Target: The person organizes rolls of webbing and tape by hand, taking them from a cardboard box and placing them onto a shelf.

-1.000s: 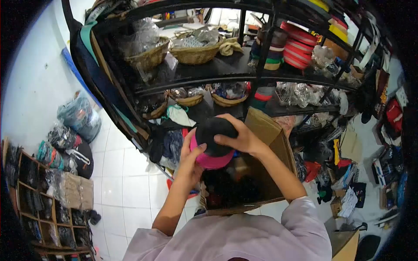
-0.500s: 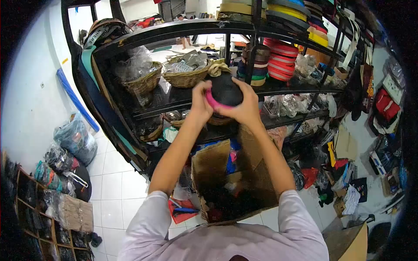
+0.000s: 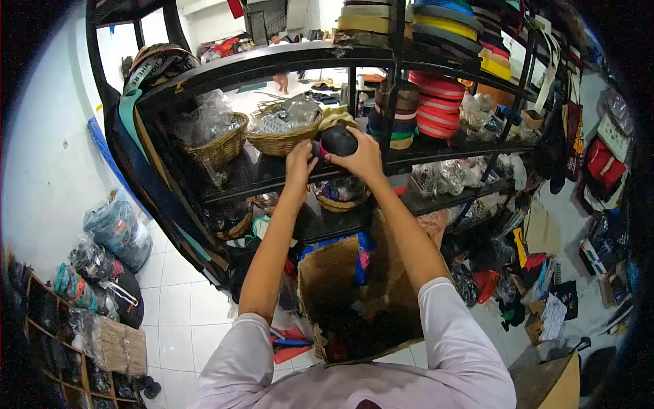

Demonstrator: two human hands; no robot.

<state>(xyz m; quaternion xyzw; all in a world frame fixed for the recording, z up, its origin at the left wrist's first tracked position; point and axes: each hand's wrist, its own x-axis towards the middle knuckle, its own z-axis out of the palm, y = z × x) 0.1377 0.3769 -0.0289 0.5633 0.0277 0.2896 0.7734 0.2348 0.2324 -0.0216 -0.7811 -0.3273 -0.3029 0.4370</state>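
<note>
On the middle shelf, my right hand (image 3: 361,158) is closed around a black round roll (image 3: 339,141) with a pink edge. The thumb lies along the roll's near side and the fingers reach over its far right side. Just left of it is my left hand (image 3: 298,167), its fingers loosely curved and apart, with nothing seen in them. Behind the roll lies a bundle of yellowish cloth (image 3: 335,116). A wicker basket (image 3: 283,141) filled with clear plastic packets stands close to my left hand.
The black shelf rack (image 3: 259,178) carries another wicker basket (image 3: 218,150), a red striped strap roll (image 3: 436,112) and a lower basket (image 3: 338,203). Below my arms stands an open cardboard box (image 3: 327,273). Plastic bags (image 3: 119,232) sit on the left; loose items cover the right floor.
Both hands held the roll in front of the shelf; now it is farther in, at the shelf. My left hand has come off it and moved left. The view has shifted slightly.
</note>
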